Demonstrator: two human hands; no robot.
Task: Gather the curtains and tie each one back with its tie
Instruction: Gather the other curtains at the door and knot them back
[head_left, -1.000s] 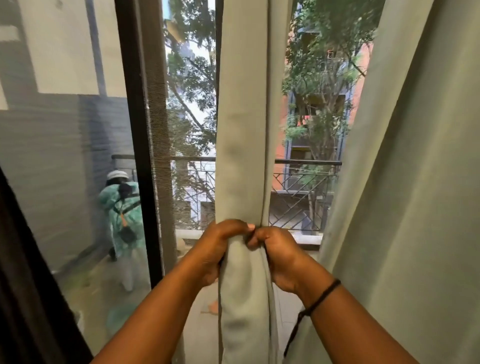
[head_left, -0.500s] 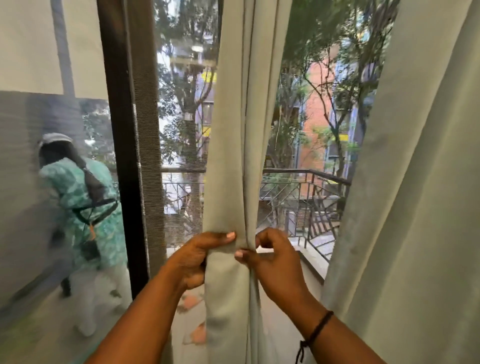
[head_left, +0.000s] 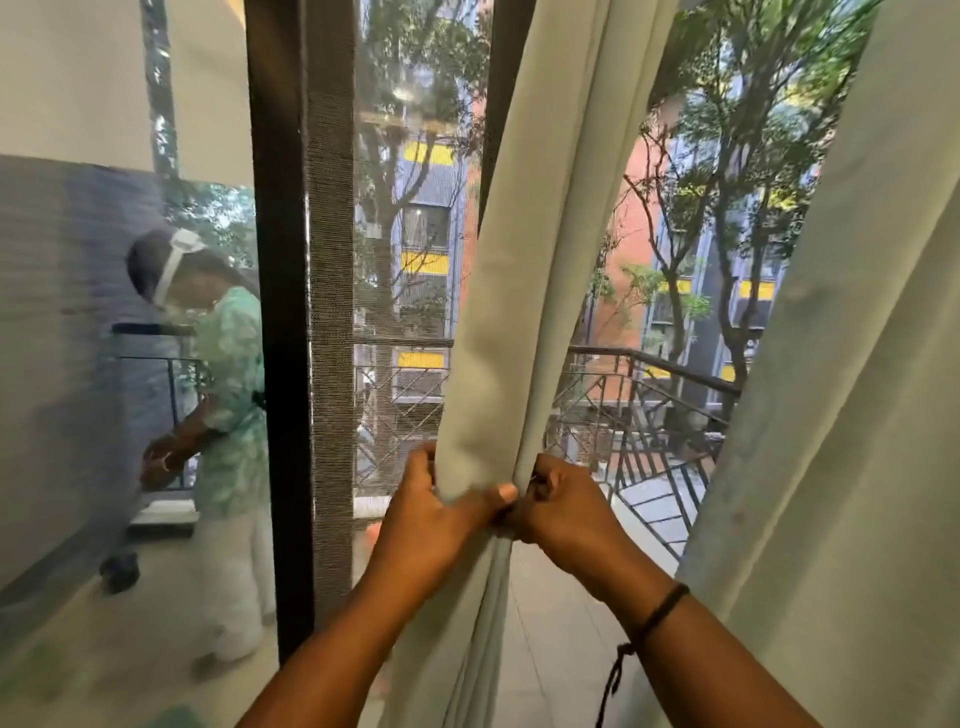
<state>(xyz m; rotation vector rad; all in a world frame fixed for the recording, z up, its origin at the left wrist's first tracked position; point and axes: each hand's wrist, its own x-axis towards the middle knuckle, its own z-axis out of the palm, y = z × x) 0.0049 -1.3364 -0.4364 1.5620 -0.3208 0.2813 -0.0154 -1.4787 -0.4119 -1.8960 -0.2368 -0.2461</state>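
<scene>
- At the window, we face a wide pale curtain (head_left: 852, 415) hanging loose down the right side, apart from our hands.
- Left of it, a dark window frame (head_left: 275, 312) stands upright, with glass reflecting a person in a green top (head_left: 228, 395).
- Between these, we hold a narrower gathered curtain (head_left: 514, 312), bunched at the level of our hands.
- Our left hand (head_left: 436, 519) wraps that bunch, fingers behind, thumb across the front.
- Our right hand (head_left: 561, 509), curled, pinches the fold's right edge; a black cord (head_left: 660, 613) circles the wrist.
</scene>
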